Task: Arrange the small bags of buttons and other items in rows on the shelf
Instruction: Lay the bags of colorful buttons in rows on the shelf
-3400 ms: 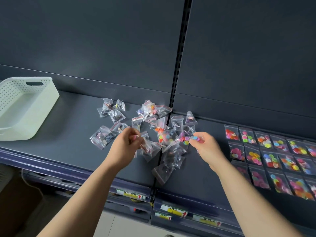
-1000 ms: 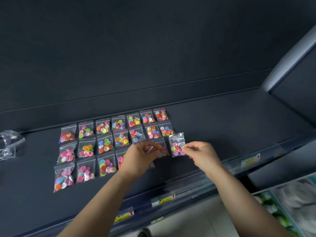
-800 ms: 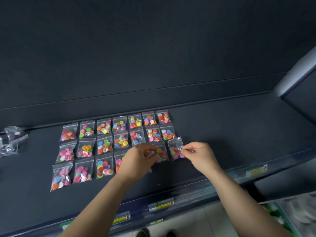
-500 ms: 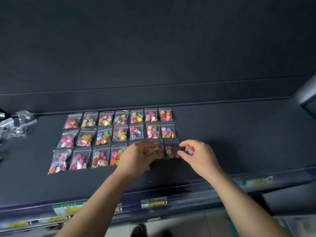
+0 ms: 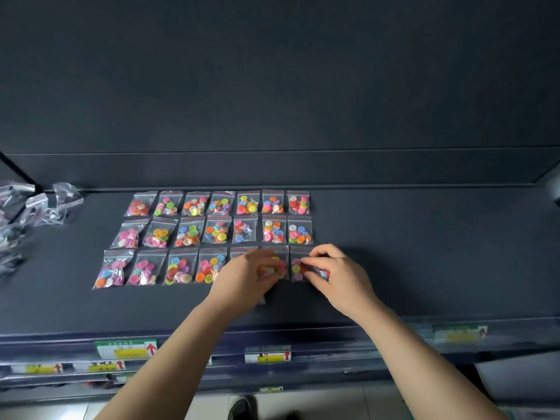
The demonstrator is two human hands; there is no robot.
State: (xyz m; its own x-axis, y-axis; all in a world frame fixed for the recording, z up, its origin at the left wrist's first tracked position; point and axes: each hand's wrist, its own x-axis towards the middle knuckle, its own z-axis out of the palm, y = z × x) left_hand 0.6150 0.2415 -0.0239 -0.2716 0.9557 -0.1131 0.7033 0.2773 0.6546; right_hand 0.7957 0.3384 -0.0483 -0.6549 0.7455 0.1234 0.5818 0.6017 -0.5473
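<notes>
Dark shelf [image 5: 424,268] ran under dark back wall [image 5: 272,86]. Heap [image 5: 39,204] of loose clear bags sat far left, well apart from grid [image 5: 218,231]: three rows, seven columns of button bags, flat, edges touching or just beside. Labels [image 5: 127,350] lined front edge. Left hand [image 5: 245,278] covered fifth and sixth front-row bags, fingers [image 5: 263,257] curled, bag corner [image 5: 262,300] poking from under palm, hold unclear. Right hand [image 5: 341,278] curled, fingers pinching end bag [image 5: 297,268], last in front row. End bag lay flat, long axis front-to-back, seal toward wall.
</notes>
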